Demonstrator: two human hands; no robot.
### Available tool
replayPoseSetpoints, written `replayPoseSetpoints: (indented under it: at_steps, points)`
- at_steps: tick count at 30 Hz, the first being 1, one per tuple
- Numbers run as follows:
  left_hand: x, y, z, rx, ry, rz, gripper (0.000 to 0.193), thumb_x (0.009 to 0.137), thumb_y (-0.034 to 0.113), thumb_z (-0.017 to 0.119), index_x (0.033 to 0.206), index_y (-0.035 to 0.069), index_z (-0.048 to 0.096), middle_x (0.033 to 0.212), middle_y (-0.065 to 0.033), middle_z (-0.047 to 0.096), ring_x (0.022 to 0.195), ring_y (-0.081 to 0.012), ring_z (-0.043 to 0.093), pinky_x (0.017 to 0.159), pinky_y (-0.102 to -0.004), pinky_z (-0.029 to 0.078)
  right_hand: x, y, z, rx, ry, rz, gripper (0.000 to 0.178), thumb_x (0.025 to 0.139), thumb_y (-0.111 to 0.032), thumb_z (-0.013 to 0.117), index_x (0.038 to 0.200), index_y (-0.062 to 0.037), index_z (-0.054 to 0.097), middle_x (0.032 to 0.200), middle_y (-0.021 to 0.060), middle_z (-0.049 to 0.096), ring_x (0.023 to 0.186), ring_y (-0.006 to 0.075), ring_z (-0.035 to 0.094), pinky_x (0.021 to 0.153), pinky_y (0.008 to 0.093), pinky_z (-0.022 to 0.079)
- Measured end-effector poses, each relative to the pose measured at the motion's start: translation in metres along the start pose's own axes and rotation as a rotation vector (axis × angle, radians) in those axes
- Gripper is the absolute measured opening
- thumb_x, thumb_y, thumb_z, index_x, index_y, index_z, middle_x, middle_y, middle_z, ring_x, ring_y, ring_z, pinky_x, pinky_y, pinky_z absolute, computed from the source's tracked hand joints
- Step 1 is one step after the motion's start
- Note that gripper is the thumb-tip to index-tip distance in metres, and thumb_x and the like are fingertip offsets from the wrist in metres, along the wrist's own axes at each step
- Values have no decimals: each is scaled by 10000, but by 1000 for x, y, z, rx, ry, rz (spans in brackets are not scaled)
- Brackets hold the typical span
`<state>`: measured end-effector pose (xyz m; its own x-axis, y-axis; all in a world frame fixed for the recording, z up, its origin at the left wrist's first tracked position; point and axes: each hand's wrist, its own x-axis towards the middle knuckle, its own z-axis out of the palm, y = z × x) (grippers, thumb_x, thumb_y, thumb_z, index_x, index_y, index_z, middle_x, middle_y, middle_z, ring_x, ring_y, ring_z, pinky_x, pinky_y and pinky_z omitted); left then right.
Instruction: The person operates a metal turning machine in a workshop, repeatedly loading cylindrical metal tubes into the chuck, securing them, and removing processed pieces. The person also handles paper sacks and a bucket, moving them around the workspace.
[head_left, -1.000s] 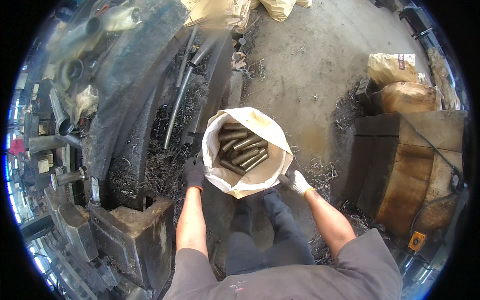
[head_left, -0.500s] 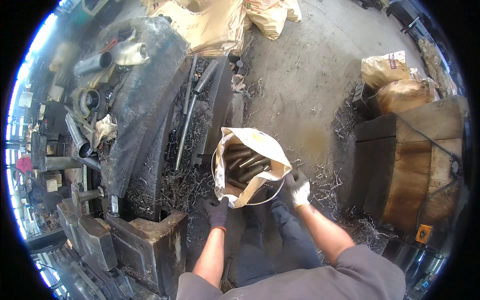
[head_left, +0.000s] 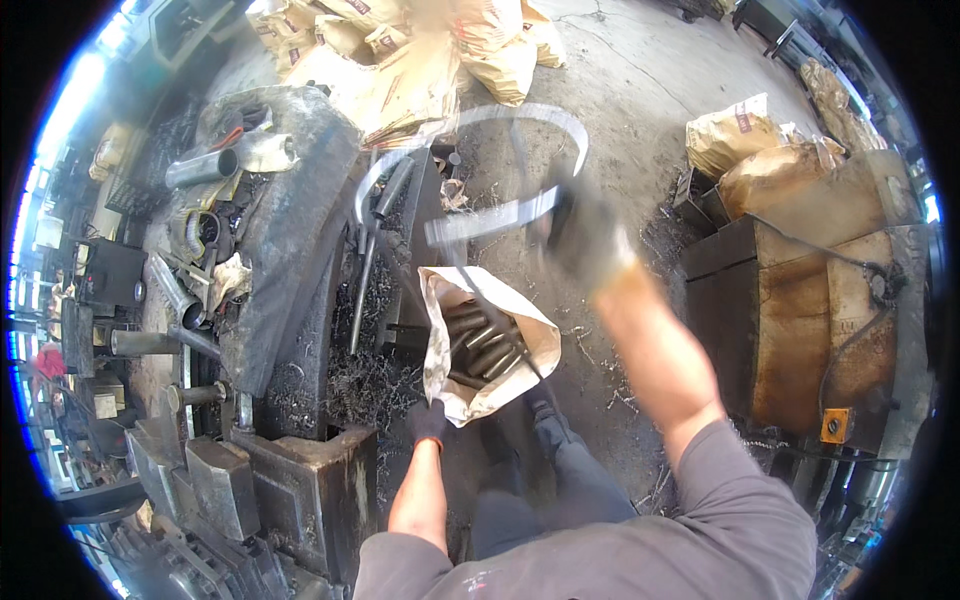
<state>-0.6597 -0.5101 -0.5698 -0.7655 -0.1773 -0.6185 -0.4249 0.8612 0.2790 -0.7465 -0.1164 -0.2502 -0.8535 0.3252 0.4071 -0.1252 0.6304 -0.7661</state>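
Concrete floor [head_left: 640, 120]: grey and stained, and we see curly metal shavings strewn along its edges.
Workshop bench [head_left: 290, 245]: dark and grimy down our left, pipe offcuts scattered over it.
Stained cabinet [head_left: 800, 330]: boxy, brown-streaked, well apart from the hands on our right.
Paper sacks [head_left: 400, 90]: tan, heaped and flattened at the far end.
Open sack [head_left: 542, 350]: right in front of our legs, mouth gaping upward, pale inner wall showing; what bears its weight we can't tell.
Hoop [head_left: 490, 220]: pale and motion-blurred, up over the sack, a slim dark bar crossing the mouth below it.
Right hand [head_left: 588, 235]: gloved, smeared by blur, fingers apparently closed around the hoop's right side.
Left hand [head_left: 427, 422]: dark-gloved, pinching the sack's near-left rim, fingers barely parted.
Metal cylinders [head_left: 485, 350]: short, dull, jumbled together inside our sack.
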Motion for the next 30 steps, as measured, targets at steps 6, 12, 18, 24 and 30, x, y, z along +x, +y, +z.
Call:
replayPoseSetpoints:
  at_steps: [6,12,18,24,30]
  points:
    - [17,45,-19,89,64,111,733,752,478,831,1311,51,626,1330,-250,676,1277,-425,642,1055,-500,522,177,-46,-162,1276,77,161,165,1056,-160,578,1016,-26,667,826,94,770,667,160,760,573,226,649]
    - [28,107,-38,363,47,160,777,852,675,712,1286,31,710,1321,-238,706,1216,-432,690,1007,-528,553,177,78,-281,1314,-8,395,331,1119,-175,444,1174,70,660,607,-23,527,461,75,478,439,174,420]
    - [78,47,-39,-616,481,-530,488,932,364,726,1093,-95,764,1095,-234,784,981,-336,748,831,-463,586,15,246,-303,668,220,353,219,1077,-174,500,1006,-42,660,593,-22,541,461,68,376,425,209,344]
    - [154,-28,-13,-792,411,-428,499,940,375,707,1128,-85,751,1125,-233,773,947,-330,736,823,-459,581,-96,329,-331,1546,-13,446,69,1043,-61,539,1006,-48,596,678,-8,506,500,69,431,406,225,367]
    - [165,-24,-13,-597,496,-352,526,945,394,689,1165,-81,737,1163,-233,762,946,-338,728,832,-458,578,89,273,-377,409,141,267,118,1037,-151,615,1091,-63,673,904,36,664,704,167,639,583,257,509]
